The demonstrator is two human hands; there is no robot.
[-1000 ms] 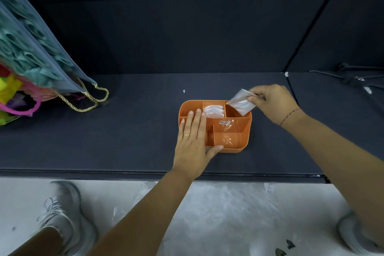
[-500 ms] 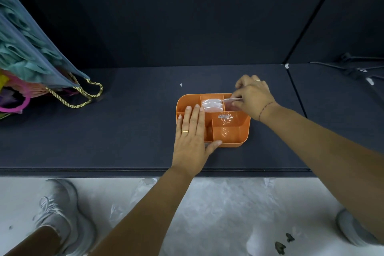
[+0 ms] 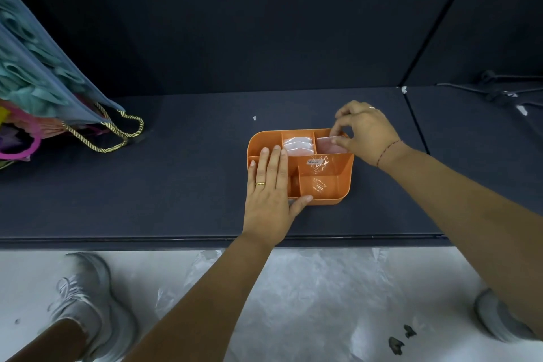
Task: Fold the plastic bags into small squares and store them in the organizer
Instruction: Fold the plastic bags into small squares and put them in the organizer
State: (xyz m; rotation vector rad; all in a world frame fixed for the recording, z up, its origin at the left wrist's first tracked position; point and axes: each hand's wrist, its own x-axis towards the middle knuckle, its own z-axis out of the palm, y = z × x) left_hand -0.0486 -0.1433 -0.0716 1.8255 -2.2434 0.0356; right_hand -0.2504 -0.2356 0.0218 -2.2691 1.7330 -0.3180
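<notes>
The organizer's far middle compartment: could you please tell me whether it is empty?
No, folded clear bags lie in the far middle compartment of the orange organizer.

Organizer point(image 3: 347, 182): orange plastic tray with rounded corners and upright dividers. It sits flat on the desk point(image 3: 176, 185), near the front edge. The back row has 3 compartments.
- Back middle: stack point(image 3: 297, 144) of folded bags, small clear-white squares packed together.
- Back right: 1 more folded bag point(image 3: 328, 146), clear, partly inside. The right hand point(image 3: 365, 129) pinches its top edge with its fingers point(image 3: 340, 142). Can't tell if it's fully seated.
- Wide compartment in front of those: barcode label point(image 3: 313, 161) and clear film on the floor.

Left hand point(image 3: 269, 185) lies flat over the organizer's left side, thumb on the front wall.

Loose plastic point(image 3: 293, 288), clear and crumpled, lies on the floor below the desk edge.
</notes>
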